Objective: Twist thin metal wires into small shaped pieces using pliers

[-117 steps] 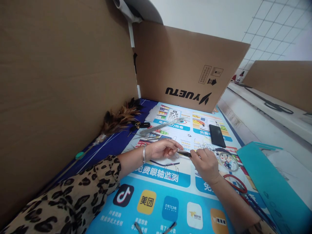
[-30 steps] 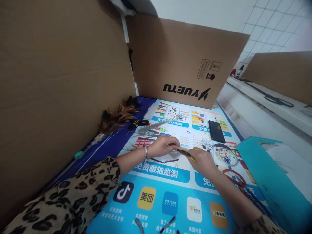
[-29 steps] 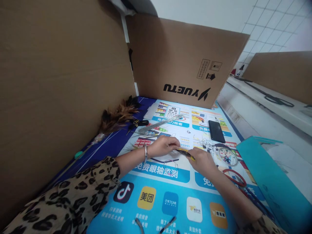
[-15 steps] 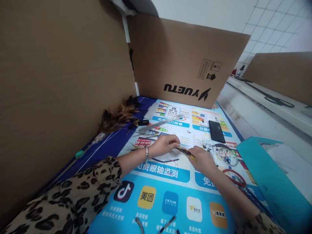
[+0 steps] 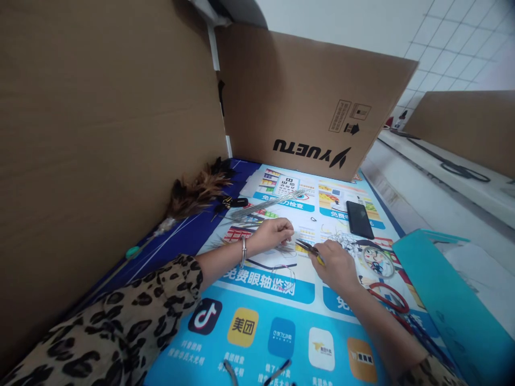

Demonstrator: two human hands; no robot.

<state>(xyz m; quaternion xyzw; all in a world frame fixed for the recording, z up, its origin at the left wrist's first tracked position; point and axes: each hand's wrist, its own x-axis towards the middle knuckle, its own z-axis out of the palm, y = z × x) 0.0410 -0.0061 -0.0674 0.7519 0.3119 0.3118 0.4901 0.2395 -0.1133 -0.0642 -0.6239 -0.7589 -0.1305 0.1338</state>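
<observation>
My right hand (image 5: 335, 264) is closed around a pair of pliers (image 5: 309, 249) with yellow handles. Their dark jaws point left and are parted. Just left of the jaw tips, my left hand (image 5: 275, 236) has its thumb and fingers pinched together. What lies in that pinch is too fine to make out. Thin pale strands (image 5: 286, 247) show right under these fingers. Behind my left hand lies a bundle of straight silvery wires (image 5: 273, 203). A loose heap of thin wire scraps (image 5: 341, 241) is beyond my right hand.
A black phone (image 5: 359, 220) lies at the back right. Near it are a round clear dish (image 5: 378, 261), a red ring (image 5: 389, 298) and a teal box (image 5: 450, 289). To the left are a brown feather duster (image 5: 199, 190) and a black-handled tool (image 5: 237, 202). Cardboard walls (image 5: 314, 96) stand behind and left.
The pliers have drawn back from my left fingertips, and their jaws have parted. My left hand has shifted slightly, its fingers still pinched. The whole view has moved a little.
</observation>
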